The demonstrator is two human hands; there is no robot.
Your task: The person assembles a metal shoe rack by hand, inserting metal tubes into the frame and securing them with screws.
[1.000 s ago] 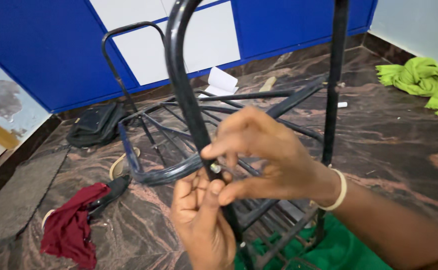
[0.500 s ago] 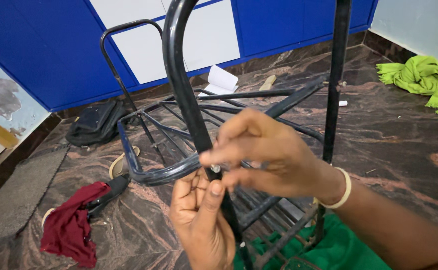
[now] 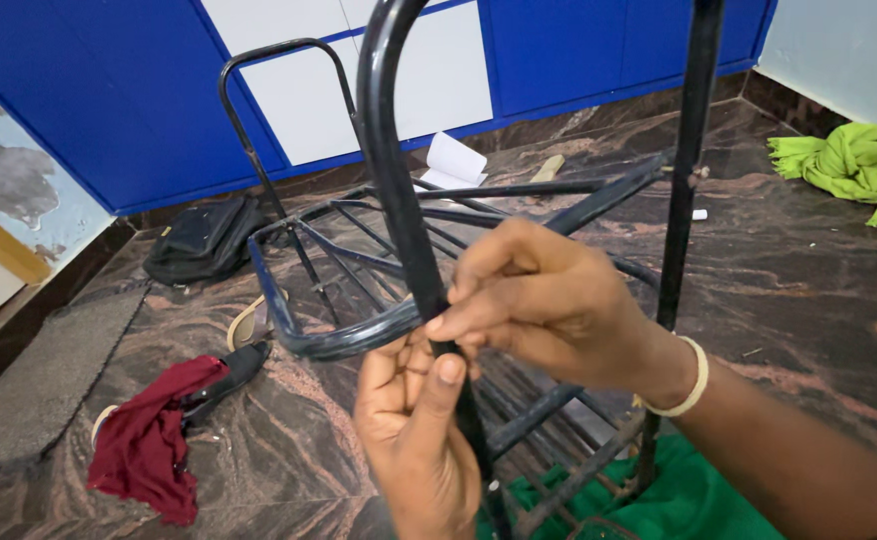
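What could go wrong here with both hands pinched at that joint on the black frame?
The right hand covers the joint on the black metal frame, so alignment cannot be seen. The left hand grips just below, and fingers might get pinched. The frame's foot rests on green cloth and may slide.

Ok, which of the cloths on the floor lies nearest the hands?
The dark green cloth, spread under the rack's foot just below the right hand. The maroon one and lime one lie farther off.

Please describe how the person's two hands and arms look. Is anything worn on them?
Both hands are bare, without gloves. The right hand has a plain cream band around the wrist, and its forearm shows no sleeve. The left hand shows no ring or band; its wrist and arm are out of view.
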